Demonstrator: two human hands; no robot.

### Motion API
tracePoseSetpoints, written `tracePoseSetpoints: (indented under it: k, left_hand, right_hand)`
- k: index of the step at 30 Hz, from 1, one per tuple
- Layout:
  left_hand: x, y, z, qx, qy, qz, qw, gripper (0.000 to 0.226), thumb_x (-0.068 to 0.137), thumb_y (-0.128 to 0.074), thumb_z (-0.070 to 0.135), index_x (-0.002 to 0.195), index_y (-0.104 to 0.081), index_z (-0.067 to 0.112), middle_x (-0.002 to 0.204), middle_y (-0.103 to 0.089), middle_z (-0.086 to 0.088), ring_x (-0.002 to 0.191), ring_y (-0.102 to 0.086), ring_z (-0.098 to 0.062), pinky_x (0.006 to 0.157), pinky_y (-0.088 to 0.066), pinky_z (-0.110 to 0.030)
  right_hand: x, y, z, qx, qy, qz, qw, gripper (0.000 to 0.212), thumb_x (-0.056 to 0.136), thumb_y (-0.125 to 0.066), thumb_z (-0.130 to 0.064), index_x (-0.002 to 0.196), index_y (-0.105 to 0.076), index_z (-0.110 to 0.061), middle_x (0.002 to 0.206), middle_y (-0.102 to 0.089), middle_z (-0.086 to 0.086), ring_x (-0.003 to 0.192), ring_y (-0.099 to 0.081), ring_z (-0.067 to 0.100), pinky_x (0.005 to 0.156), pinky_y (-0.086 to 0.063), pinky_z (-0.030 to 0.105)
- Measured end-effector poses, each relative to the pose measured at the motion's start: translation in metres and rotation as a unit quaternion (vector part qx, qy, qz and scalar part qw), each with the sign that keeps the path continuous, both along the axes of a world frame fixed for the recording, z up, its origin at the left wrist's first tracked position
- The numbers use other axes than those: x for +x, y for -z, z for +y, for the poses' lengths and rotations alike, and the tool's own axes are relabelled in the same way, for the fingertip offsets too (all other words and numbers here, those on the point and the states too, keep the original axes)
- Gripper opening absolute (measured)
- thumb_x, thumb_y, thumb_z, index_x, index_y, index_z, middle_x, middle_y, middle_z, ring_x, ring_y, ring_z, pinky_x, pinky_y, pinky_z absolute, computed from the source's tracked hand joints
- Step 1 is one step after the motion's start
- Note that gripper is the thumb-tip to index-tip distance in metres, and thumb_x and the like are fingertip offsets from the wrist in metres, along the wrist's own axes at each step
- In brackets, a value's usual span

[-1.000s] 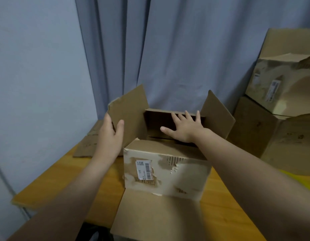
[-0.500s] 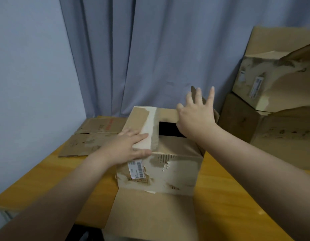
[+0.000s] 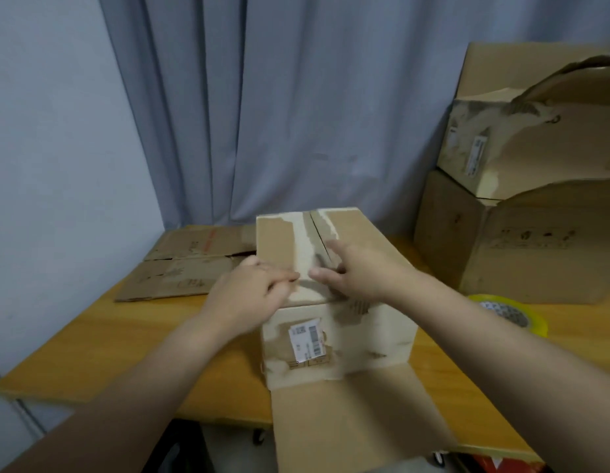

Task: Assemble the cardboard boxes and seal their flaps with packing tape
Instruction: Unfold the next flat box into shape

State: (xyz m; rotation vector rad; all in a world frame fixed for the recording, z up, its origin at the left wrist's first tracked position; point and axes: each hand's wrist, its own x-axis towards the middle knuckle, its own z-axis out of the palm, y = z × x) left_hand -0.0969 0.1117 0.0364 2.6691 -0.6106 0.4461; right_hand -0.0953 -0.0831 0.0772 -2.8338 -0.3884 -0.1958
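Wooden table [image 3: 92, 336]: left hand [image 3: 252, 291] and right hand [image 3: 361, 271], flat-fingered and gripping nothing, pin cardboard box [image 3: 365, 339] flaps closed for taping.

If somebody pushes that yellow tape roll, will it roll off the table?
Probably not: the tape roll lies flat on the table, so a push would likely slide it. Stood on its edge, its round shape would probably roll. It looks hollow, so likely light.
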Motion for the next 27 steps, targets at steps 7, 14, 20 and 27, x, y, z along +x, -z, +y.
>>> tracePoseSetpoints:
  k: [7,14,20,27]
  left_hand:
    - [0.014,0.000,0.037,0.092,0.142,0.117,0.979,0.069,0.090,-0.059,0.012,0.132,-0.025,0.055,0.149,-0.019,0.022,0.140,-0.011,-0.002,0.115,-0.004,-0.023]
    - [0.009,0.013,0.015,0.119,0.188,0.052,0.974,0.067,0.093,-0.057,0.024,0.135,-0.018,0.059,0.150,-0.012,0.029,0.145,-0.007,-0.008,0.120,-0.005,-0.040]
    - [0.010,0.031,-0.002,-0.055,0.098,0.117,0.987,0.088,0.066,-0.064,0.057,0.132,-0.007,0.059,0.158,0.009,0.010,0.145,0.010,-0.013,0.118,-0.004,-0.043]
    - [0.032,0.017,-0.020,-0.035,0.141,0.067,0.987,0.093,0.056,-0.063,0.067,0.136,-0.020,0.047,0.153,-0.016,0.011,0.144,0.001,-0.013,0.119,-0.006,-0.047]
  right_hand:
    - [-0.019,0.058,-0.018,0.003,0.167,-0.030,0.985,0.044,0.098,-0.021,-0.049,0.138,-0.038,-0.043,0.152,-0.029,-0.001,0.144,-0.012,0.030,0.105,0.009,0.069]
    - [-0.010,0.060,-0.051,0.135,0.183,-0.068,0.971,0.040,0.093,-0.035,-0.040,0.125,-0.057,-0.040,0.145,-0.040,-0.008,0.138,-0.023,0.019,0.110,-0.004,0.060]
    - [0.005,0.043,-0.086,0.205,0.293,-0.060,0.932,0.042,0.083,-0.057,-0.054,0.108,-0.059,-0.020,0.125,-0.046,0.010,0.121,-0.034,0.034,0.096,-0.034,0.045]
    - [0.017,0.067,-0.096,0.433,0.285,-0.084,0.851,0.054,0.076,-0.073,-0.044,0.121,-0.056,-0.022,0.127,-0.040,0.008,0.110,-0.048,0.029,0.102,-0.041,0.043]
